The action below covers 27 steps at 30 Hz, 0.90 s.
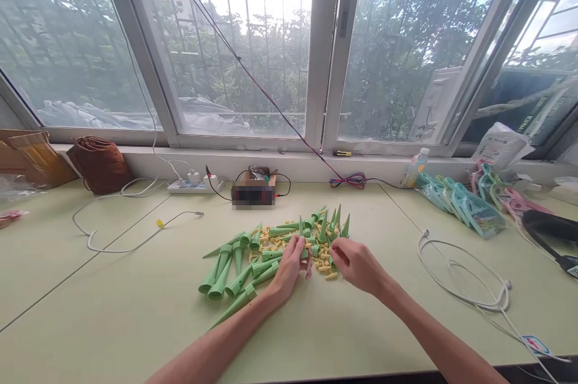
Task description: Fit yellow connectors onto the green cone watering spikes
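My left hand (pixel 291 266) is closed around a green plastic watering spike (pixel 301 226), whose pointed tip stands up above the fingers. A small yellow piece shows by its fingertips. To the right, apart from it, my right hand (pixel 356 260) is curled with thumb and fingers together; whatever may be in them is hidden. Around both hands lies a pile of green spikes (pixel 221 278), mostly on their sides, with several upright ones (pixel 345 227) behind the right hand. Small yellow valve pieces (pixel 323 265) are scattered between the hands and among the spikes.
A pixelated dark device (pixel 253 194) stands behind the pile, near a power strip (pixel 196 185). White cables (pixel 465 294) lie coiled at right. Packaged teal hangers (pixel 469 206), a bottle (pixel 415 167) and a brown bag (pixel 100 164) line the window side.
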Available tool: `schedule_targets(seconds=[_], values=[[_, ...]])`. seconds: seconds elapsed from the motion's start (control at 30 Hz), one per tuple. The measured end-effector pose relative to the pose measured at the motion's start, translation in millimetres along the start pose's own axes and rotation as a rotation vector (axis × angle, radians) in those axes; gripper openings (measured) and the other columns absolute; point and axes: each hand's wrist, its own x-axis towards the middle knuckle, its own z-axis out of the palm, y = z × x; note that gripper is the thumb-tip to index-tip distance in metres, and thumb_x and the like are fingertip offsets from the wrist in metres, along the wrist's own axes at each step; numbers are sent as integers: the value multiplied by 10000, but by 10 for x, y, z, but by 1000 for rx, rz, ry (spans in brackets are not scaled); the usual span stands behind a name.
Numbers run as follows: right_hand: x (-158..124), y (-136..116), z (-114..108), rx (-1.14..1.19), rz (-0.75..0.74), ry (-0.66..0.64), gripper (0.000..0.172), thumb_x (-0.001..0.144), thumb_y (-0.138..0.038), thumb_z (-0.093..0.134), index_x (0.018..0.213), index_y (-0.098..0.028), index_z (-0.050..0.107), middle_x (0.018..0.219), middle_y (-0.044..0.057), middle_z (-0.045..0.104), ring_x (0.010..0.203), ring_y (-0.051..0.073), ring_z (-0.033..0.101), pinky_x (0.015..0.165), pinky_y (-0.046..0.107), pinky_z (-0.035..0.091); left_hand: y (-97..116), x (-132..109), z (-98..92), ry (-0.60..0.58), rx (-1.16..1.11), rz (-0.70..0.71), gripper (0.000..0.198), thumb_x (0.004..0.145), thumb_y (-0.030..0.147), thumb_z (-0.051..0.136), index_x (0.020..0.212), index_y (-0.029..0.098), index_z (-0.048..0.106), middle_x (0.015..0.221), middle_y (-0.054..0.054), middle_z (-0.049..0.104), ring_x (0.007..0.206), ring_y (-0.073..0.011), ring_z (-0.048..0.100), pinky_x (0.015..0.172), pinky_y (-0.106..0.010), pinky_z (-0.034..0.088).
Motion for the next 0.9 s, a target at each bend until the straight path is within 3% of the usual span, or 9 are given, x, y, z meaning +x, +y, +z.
schedule_targets(seconds=[0.13, 0.27, 0.33, 0.43, 0.6, 0.8, 0.9], values=[[158, -50, 151, 76, -177, 123, 220, 1000, -227, 413, 803, -203, 509, 638, -29, 498, 508, 107, 381, 505, 240, 320, 0, -6, -2, 20, -7, -2, 400, 865, 567, 588, 841, 223, 387, 749, 49, 494, 474, -69, 444, 409, -206, 417], [190, -34, 377, 122, -247, 272, 230, 1006, -236, 444, 790, -202, 514, 611, -38, 488, 485, 97, 378, 498, 233, 328, 5, -23, -1, 51, -8, -6, 405, 861, 572, 593, 847, 224, 387, 711, 56, 483, 469, -76, 438, 408, -211, 417], [146, -32, 477, 168, -188, 330, 214, 1005, -225, 445, 809, -200, 528, 636, -26, 516, 498, 96, 413, 504, 227, 352, 5, -28, -4, 55, -19, -9, 400, 870, 571, 585, 858, 224, 388, 714, 55, 488, 471, -75, 434, 415, -212, 416], [75, -31, 564, 243, -118, 305, 189, 1002, -228, 444, 849, -198, 551, 664, -15, 548, 510, 100, 452, 500, 220, 382, -7, -23, -18, 61, -43, -23, 388, 880, 562, 581, 878, 222, 393, 734, 49, 500, 480, -75, 442, 418, -212, 417], [64, -25, 567, 358, 54, 306, 181, 1003, -269, 439, 897, -189, 563, 697, 3, 597, 555, 117, 532, 539, 226, 461, -44, 12, -48, 68, -44, -28, 389, 870, 553, 599, 862, 220, 398, 756, 42, 517, 458, -67, 448, 386, -203, 408], [60, -71, 583, 426, 88, 289, 207, 1008, -288, 434, 997, -181, 611, 805, 50, 670, 689, 159, 637, 646, 262, 546, -35, 19, -40, 62, -8, -18, 384, 866, 558, 600, 863, 214, 429, 745, 43, 512, 453, -62, 446, 378, -192, 412], [51, -88, 599, 460, 113, 273, 222, 1011, -303, 436, 986, -181, 619, 802, 50, 666, 663, 153, 629, 628, 260, 551, -23, 10, -26, 60, 9, -15, 388, 863, 563, 600, 857, 212, 435, 728, 43, 505, 462, -65, 452, 380, -185, 406]])
